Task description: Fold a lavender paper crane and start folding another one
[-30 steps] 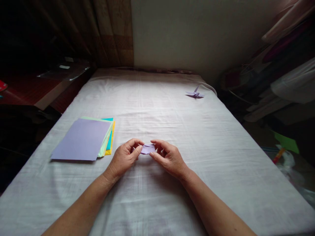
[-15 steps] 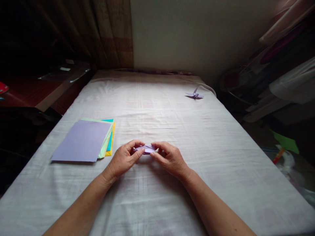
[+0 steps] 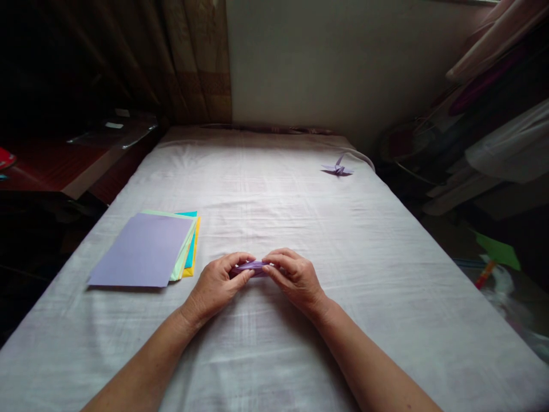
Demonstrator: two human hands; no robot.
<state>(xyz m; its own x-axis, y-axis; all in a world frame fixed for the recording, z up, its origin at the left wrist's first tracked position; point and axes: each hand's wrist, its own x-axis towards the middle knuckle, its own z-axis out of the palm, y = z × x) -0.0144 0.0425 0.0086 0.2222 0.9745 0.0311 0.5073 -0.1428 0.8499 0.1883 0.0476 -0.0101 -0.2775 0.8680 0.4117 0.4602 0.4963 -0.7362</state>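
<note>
A small piece of folded purple origami paper [image 3: 256, 267] sits between my two hands, just over the middle of the cloth-covered surface. My left hand [image 3: 220, 281] pinches its left end between thumb and fingers. At the other end, the thumb and fingers of my right hand [image 3: 297, 278] close on it. Only the narrow middle of the paper shows; its ends are hidden by my fingers. To the left lies a stack of coloured paper sheets [image 3: 136, 250], purple on top, with green, blue and yellow edges showing. A finished purple paper crane [image 3: 338, 167] stands at the far right.
A pale checked cloth [image 3: 274, 355] covers the surface. At the left stands a dark red-brown table [image 3: 51, 166] with a clear plastic sleeve [image 3: 124, 130] on it. Hanging clothes [image 3: 510, 143] and a green object [image 3: 498, 252] are past the right edge.
The folded purple paper has been tilted or pressed narrower, now showing a slim layered edge instead of a wider face. Both hands still hold it. The view has shifted slightly.
</note>
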